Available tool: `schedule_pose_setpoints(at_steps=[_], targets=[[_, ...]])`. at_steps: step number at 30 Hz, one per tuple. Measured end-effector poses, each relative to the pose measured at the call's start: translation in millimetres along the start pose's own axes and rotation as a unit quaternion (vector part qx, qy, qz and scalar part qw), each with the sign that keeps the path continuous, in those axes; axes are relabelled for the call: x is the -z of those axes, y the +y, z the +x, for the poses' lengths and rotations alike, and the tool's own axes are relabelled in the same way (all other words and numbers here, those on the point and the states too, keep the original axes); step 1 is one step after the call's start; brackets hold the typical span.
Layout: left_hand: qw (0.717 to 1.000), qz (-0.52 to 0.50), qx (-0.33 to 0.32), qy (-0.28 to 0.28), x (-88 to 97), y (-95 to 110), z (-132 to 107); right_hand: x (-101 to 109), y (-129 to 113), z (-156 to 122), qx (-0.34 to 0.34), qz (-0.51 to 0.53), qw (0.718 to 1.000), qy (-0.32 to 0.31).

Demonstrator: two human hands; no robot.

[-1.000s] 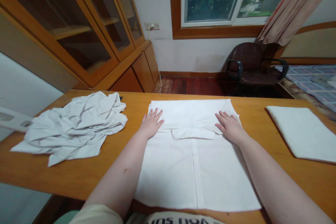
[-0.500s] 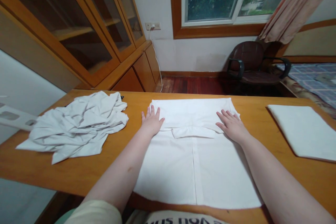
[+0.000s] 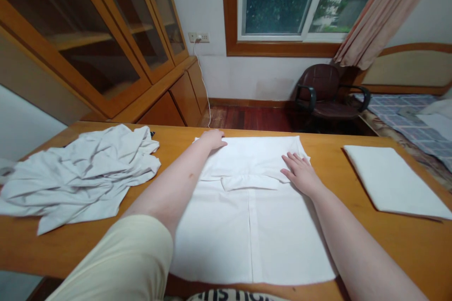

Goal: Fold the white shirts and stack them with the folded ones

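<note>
A white garment (image 3: 215,230), folded over at its far end, lies flat on the wooden table in front of me. A seam runs down its middle, and a short loose strip of cloth (image 3: 250,182) crosses it below the fold. At the far left corner, my left hand (image 3: 213,139) rests on the garment's edge, thumb apart from the partly hidden fingers. My right hand (image 3: 299,171) lies flat on the right side of the folded part, fingers spread. Neither hand visibly grips the cloth.
A crumpled white cloth (image 3: 81,169) covers the table's left side. On the right lies a neatly folded white cloth (image 3: 391,178). Beyond the table (image 3: 328,164) stand a brown armchair (image 3: 319,89) and, to the left, a glass-door cabinet (image 3: 141,82).
My left hand has moved forward from the garment's left side to its far left corner. My right hand stays flat on the right side. The view has shifted slightly.
</note>
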State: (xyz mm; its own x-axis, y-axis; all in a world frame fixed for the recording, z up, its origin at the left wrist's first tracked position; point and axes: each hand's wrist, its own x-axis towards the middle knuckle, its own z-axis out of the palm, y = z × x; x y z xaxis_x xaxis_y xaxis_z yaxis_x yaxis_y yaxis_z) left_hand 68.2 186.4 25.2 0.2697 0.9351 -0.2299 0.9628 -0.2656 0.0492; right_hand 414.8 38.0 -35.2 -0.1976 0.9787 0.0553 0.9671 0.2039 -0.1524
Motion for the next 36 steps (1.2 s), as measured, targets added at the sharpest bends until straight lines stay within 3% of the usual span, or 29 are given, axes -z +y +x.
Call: schedule_pose_setpoints(at_steps=[4, 7, 11, 16, 22, 26, 31, 36], targets=[[1.0, 0.013, 0.026, -0.01, 1.8, -31, -4, 7, 4, 6, -0.042, 0.051, 0.997, 0.046], [0.998, 0.018, 0.056, -0.009, -0.5, -52, -10, 14, 10, 28, -0.064, 0.05, 0.995, 0.064], [0.996, 0.013, 0.088, -0.011, -3.2, -63, -13, 18, 23, 70, -0.057, 0.004, 0.998, 0.03], [0.984, -0.014, 0.175, -0.026, -6.5, -71, -8, 21, 39, 110, -0.052, -0.021, 0.998, -0.004], [0.984, -0.019, 0.176, -0.023, -14.9, -75, -2, 39, 54, 137, -0.084, -0.036, 0.991, -0.093], [0.99, -0.057, 0.129, -0.013, -12.5, -78, -1, 48, 64, 140, -0.131, -0.035, 0.984, -0.113], [0.993, -0.095, 0.067, -0.021, 1.9, -91, -9, 54, 75, 124, -0.152, 0.025, 0.984, -0.09], [0.983, -0.129, 0.073, 0.106, 16.1, -85, -20, 66, 79, 101, -0.175, 0.116, 0.978, -0.015]])
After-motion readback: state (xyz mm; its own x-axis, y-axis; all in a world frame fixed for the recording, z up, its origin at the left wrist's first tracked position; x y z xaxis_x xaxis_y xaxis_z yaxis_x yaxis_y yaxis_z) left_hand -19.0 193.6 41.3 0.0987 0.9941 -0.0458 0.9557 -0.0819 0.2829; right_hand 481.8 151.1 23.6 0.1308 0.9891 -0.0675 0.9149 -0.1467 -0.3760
